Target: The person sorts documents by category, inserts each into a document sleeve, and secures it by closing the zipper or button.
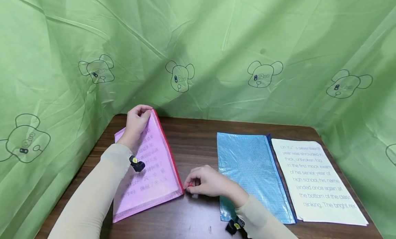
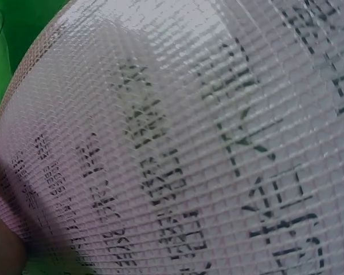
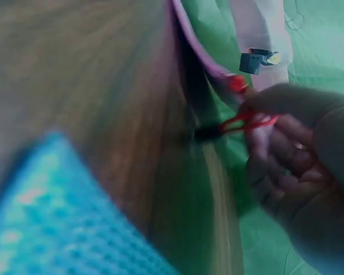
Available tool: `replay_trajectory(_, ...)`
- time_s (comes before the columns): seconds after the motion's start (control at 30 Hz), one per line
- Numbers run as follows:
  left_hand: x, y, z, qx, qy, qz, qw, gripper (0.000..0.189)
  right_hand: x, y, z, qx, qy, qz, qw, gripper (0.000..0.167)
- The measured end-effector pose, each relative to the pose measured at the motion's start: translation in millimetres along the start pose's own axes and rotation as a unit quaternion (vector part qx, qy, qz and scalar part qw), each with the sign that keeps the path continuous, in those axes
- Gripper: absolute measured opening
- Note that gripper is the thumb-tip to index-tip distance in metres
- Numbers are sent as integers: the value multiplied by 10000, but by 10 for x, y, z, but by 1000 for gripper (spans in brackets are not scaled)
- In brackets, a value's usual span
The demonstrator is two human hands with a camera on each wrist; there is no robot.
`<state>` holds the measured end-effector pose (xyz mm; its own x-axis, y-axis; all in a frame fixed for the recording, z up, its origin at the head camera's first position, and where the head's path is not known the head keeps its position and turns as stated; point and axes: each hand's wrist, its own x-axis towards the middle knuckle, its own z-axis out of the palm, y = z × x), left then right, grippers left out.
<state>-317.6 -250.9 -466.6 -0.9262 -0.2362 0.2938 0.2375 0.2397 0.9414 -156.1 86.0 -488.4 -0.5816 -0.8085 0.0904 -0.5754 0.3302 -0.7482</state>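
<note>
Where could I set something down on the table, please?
The dark wooden table is bare between the pink mesh pouch and the blue mesh pouch, beyond the right hand, and nearer, between the pink pouch and cream right sleeve. The blue pouch and white printed paper crowd the right side.

We see glossy, grid-textured plastic on the pink pouch [image 1: 151, 170] and blue pouch [image 1: 247, 173], matt paper in the printed sheets [image 1: 315, 180], smooth wood grain on the table [image 1: 191, 143], a creased, faintly shiny curtain [image 1: 216, 33]

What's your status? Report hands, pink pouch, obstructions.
Left hand gripping pink pouch at top corner. Right hand pinching red pull at bottom corner. Nothing visibly in the way.
</note>
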Motion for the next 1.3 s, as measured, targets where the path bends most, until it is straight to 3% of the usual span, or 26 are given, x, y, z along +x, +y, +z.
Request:
replay_trajectory(0.3,56,-66,-34,110,-5,-251,9996,21,-46,-82,-70,107,70,-10,9999,11)
replay_trajectory(0.4,61,-81,-35,399,-13,-145,9991,21,-68,-67,-82,165,40,53,9998,11)
replay_trajectory(0.5,72,-81,-16,885,-223,16,9958,21,-110,-37,-113,297,50,239,9993,12)
replay_trajectory(0.67,86,-60,102,1593,-836,446,9827,20,-186,11,-231,526,185,527,9971,16)
replay_trajectory(0.83,108,-85,300,2220,-1175,870,9640,17,-272,48,-399,603,425,540,9958,18)
replay_trajectory(1.13,86,-98,568,2740,-1682,1165,9397,14,-491,110,-778,414,740,698,9940,13)
replay_trajectory(1.3,73,-146,595,2877,-1708,1037,9366,15,-650,155,-1004,233,1004,983,9898,14)
